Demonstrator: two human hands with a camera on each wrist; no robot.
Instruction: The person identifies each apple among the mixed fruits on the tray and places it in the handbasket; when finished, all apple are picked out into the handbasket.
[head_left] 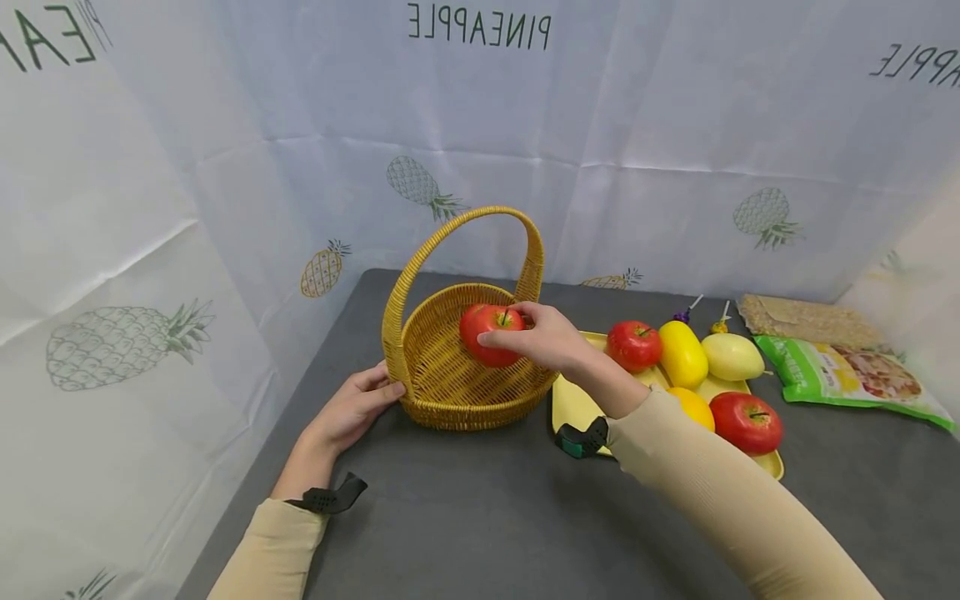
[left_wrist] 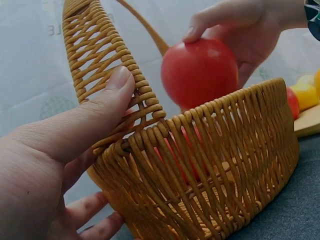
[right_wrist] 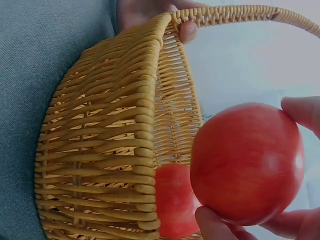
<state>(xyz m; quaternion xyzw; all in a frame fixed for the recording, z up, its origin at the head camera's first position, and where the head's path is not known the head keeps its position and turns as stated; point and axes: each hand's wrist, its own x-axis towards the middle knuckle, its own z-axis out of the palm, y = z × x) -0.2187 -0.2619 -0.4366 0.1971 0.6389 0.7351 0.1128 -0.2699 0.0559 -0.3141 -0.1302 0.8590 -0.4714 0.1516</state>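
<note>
A yellow-brown wicker basket (head_left: 463, 417) with a tall arched handle stands on the table. My left hand (head_left: 358, 410) holds its left side where the handle meets the rim, with the thumb (left_wrist: 112, 90) across the woven handle and the fingers along the outer wall. Over the basket's opening, my right hand (head_left: 547, 335) grips a red apple (head_left: 501, 346) between thumb and fingers. A second red apple (right_wrist: 175, 200) lies inside the basket, partly hidden behind the rim and the held apple in the right wrist view.
Right of the basket, a yellow tray (head_left: 573, 408) carries red apples (head_left: 634, 346), an orange fruit (head_left: 692, 408), a yellow mango-like fruit (head_left: 682, 353) and a pale yellow one (head_left: 732, 357). Beyond lie a green food packet (head_left: 847, 375) and a brown packet (head_left: 813, 321). A pineapple-print curtain (head_left: 480, 108) hangs behind.
</note>
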